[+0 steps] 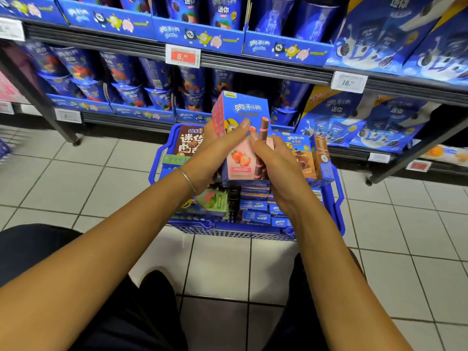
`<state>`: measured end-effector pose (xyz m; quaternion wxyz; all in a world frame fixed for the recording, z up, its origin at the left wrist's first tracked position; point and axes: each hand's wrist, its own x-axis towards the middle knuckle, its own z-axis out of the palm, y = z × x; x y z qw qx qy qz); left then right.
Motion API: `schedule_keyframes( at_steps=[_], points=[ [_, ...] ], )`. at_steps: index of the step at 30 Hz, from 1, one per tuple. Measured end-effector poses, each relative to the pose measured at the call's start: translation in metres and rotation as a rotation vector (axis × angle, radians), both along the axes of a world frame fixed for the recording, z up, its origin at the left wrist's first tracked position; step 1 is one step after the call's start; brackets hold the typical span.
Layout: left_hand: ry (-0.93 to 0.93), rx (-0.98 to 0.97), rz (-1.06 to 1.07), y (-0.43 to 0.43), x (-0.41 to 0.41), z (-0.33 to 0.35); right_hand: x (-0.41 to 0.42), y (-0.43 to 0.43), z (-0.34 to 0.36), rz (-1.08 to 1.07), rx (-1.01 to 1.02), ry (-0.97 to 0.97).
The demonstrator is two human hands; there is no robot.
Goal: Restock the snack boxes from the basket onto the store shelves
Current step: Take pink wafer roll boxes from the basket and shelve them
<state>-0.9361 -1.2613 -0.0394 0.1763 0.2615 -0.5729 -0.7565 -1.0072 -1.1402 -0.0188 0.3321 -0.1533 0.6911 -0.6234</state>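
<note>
The strawberry box [243,138] was up in the air directly above the basket [253,233], upright, front face toward the camera. At least one more like it was stacked behind; pink side edges showed at its upper left corner. The left hand [215,150] was clamped on the box's left side, thumb laid across the front. The right hand [276,160] gripped the right side, thumb on the front too, fingers hidden behind. So both hands were closed on the same bundle, neither free. A thin bangle [188,181] sat on the left wrist.

Inside the basket:
- brown chocolate boxes [305,158] standing at its right side
- a dark cookie box [188,143] at its far left corner
- a green box [215,202] lying near the left
- small blue boxes [255,206] flat in rows toward the near wall

Beyond the basket's far wall stood the shelves [253,69], packed w/ blue cups [119,69]. A red price tag [182,56] hung on a rail above and left of the basket.

Step in hand was prob. squaring up the bundle before shelving. To do it well:
- press the boxes flush btwn both palms so the rear ones don't slip
- hold them upright and lift clear of the basket's contents
- find the slot w/ matching product & tag first, then slide in label-out

No matching slot showed beyond the basket, so I couldn't tell where the bundle belonged.
</note>
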Motion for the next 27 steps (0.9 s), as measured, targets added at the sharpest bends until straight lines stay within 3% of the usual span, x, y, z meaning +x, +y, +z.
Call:
schedule_keyframes(
  at_steps=[3, 7, 11, 14, 22, 27],
  points=[
    [0.0, 0.046, 0.009, -0.002, 0.001, 0.005, -0.009, 0.002, -0.005, 0.007, 0.034, -0.019],
    [-0.023, 0.093, 0.032, -0.005, 0.004, 0.011, -0.034, 0.027, -0.032, -0.18, 0.207, 0.157],
    [-0.018, 0.104, 0.053, -0.008, 0.001, 0.011, -0.07, 0.074, -0.075, -0.198, 0.666, 0.418],
    [-0.011, 0.095, 0.049, -0.008, -0.002, 0.007, -0.088, 0.1, -0.097, -0.108, 0.953, 0.384],
    [-0.01, 0.078, -0.007, -0.001, -0.006, 0.005, -0.086, 0.097, -0.117, 0.003, 1.121, 0.533],
    [0.01, 0.083, -0.009, -0.002, -0.007, 0.008, -0.101, 0.095, -0.087, -0.111, 1.096, 0.592]
  ],
)
